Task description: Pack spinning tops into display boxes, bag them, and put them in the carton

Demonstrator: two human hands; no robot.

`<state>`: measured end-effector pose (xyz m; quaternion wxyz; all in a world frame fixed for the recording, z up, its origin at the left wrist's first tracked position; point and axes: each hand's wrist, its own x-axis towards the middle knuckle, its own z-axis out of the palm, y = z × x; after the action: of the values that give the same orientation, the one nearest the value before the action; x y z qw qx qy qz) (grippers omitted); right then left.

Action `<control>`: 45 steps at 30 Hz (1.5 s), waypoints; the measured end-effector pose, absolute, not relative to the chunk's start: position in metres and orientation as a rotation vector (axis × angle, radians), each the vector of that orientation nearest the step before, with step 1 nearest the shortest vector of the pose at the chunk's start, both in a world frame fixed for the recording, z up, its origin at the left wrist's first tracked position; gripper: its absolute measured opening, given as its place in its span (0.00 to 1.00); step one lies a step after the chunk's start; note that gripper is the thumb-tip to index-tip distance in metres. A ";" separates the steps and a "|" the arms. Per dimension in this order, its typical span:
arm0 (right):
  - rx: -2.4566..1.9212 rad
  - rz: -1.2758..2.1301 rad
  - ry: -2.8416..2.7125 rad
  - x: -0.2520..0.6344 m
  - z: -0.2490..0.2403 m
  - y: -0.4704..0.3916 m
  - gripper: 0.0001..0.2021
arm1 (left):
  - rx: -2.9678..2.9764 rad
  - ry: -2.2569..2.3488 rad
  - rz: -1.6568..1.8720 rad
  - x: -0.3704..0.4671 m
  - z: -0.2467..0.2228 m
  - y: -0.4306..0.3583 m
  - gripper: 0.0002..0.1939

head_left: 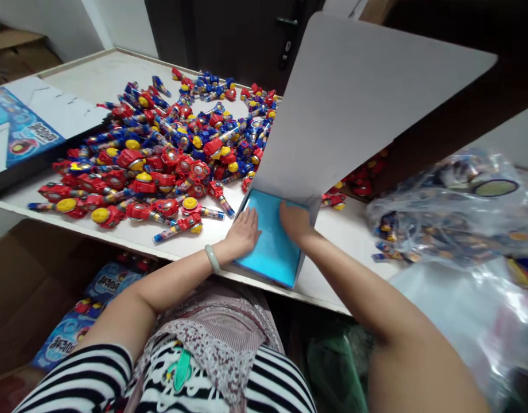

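Observation:
A box with a blue inner sheet (pixel 275 241) rests at the table's front edge, its tall white lid (pixel 350 97) standing up behind it. My left hand (pixel 243 234) lies flat with fingers stretched along the left side of the blue sheet. At the sheet's far right, my right hand (pixel 295 222) presses down inside the box; its fingers are bent down and partly hidden. Left of the box spreads a big heap of red and blue plastic toys (pixel 173 155) with yellow discs and clear tubes.
On the left lies a printed blue-and-white box (pixel 31 135). Clear plastic bags (pixel 457 212) of more tubes sit on the right. Below the table's front edge, a cardboard carton (pixel 27 287) holds printed blue packs (pixel 66 338). A dark door (pixel 229 34) stands behind.

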<state>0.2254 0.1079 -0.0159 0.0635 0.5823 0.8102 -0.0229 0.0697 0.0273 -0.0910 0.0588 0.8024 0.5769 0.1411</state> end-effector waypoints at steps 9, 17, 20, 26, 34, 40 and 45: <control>1.745 -0.029 2.513 0.218 -0.045 0.088 0.23 | 2.522 1.477 0.485 0.052 -0.072 0.024 0.24; 1.282 -1.002 3.284 0.219 -0.029 0.034 0.14 | 1.860 2.368 0.652 -0.127 -0.094 -0.065 0.10; 1.025 -1.325 3.321 0.171 -0.029 0.018 0.13 | 1.790 2.321 0.481 -0.140 -0.105 -0.074 0.07; 1.384 -1.840 3.225 0.107 -0.053 0.012 0.51 | 1.678 1.668 1.031 -0.092 -0.084 -0.064 0.12; 2.149 -1.084 3.763 0.186 -0.033 0.058 0.39 | 2.158 1.736 0.848 -0.094 -0.050 -0.010 0.24; 2.125 -0.539 3.719 0.221 -0.043 0.122 0.29 | 2.362 2.168 -0.062 -0.121 -0.054 0.027 0.25; 1.971 -0.813 3.505 0.198 -0.068 0.132 0.25 | 2.437 2.028 -0.082 -0.114 -0.065 0.020 0.20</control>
<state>0.1976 0.1320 -0.0678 -0.4623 0.4260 0.7576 -0.1757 -0.1139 0.0200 -0.0649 -0.0149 0.7684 0.6393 -0.0258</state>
